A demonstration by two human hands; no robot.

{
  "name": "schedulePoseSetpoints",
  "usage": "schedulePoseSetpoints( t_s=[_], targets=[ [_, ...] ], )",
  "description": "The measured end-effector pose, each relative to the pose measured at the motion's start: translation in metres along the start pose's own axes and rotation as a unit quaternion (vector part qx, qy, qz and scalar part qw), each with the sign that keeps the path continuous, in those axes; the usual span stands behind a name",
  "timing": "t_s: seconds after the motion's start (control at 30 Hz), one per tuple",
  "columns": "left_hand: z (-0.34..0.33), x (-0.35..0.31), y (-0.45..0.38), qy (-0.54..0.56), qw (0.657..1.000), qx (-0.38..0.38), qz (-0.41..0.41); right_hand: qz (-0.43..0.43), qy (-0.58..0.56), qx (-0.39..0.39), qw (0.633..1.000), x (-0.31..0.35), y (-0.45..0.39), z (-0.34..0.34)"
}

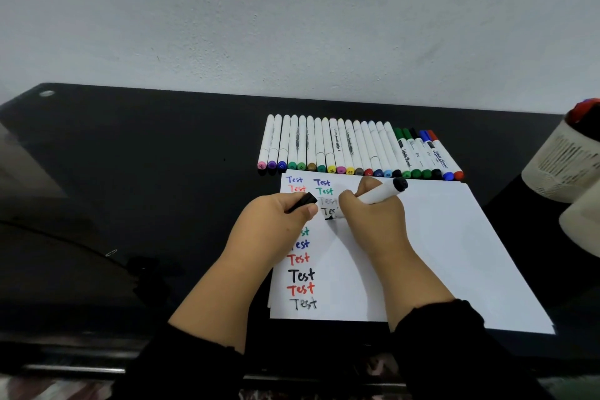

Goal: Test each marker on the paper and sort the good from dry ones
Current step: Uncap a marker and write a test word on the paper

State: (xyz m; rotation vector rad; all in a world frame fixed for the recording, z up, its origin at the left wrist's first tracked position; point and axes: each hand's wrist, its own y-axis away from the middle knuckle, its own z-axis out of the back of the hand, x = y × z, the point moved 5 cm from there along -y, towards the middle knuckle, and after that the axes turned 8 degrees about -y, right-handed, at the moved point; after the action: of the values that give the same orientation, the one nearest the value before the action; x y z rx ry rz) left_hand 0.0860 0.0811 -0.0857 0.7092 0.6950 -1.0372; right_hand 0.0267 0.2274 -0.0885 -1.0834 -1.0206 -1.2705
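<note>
- The white paper (438, 253) lies on the black table (130, 188), spreading from the centre of the view toward 4 o'clock. "Test" is written on it over and over in black, red, blue and green, in a column down its left edge and a shorter second column at the top.
- The left hand (276, 224), just left of centre, is curled around a black marker cap (303, 201), whose end pokes out toward 1 o'clock past the thumb.
- The right hand (370, 221), just beside it at the centre, grips a white marker with a black end (383, 193); the tip touches the paper at a black "Tes" in the second column, and the barrel slants up toward 2 o'clock.
- Beyond the paper's top edge, toward 12 o'clock, a row of capped markers (357, 148) lies side by side, coloured ends facing the paper and touching or just beside its edge.
- At 3 o'clock, at the frame's edge, stands a pale holder (558, 156) with red and blue tops showing.
</note>
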Motion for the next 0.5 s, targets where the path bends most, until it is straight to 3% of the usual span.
schedulePoseSetpoints(
  t_s=[0.5],
  targets=[
    [0.0003, -0.0036, 0.0033, -0.001, 1.000, 0.000, -0.008, -0.004, -0.001, -0.013, 1.000, -0.0036, -0.0011, 0.0037]
  ],
)
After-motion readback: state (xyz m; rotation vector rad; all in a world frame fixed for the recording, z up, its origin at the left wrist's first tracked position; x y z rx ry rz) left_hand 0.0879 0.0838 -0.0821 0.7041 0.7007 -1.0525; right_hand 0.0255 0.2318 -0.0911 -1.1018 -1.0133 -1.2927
